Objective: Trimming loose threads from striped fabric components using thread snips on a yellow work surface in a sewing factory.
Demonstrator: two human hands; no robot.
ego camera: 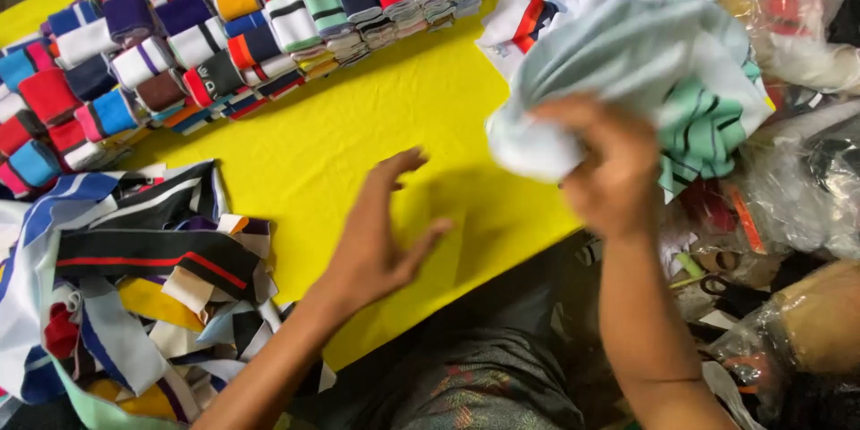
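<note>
The right hand (612, 170) grips a pale cloth bundle (627, 63) above the yellow counter's (358, 125) right edge. The left hand (381, 233) hovers open and empty over its near edge, beside loose strips (134, 278).

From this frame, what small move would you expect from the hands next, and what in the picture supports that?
Probably the left hand rises to take an edge of the pale fabric bundle. The right hand already grips that bundle above the yellow cloth, while the left hovers open and empty beneath it, fingers spread. Folded pieces lie in rows beyond.
</note>
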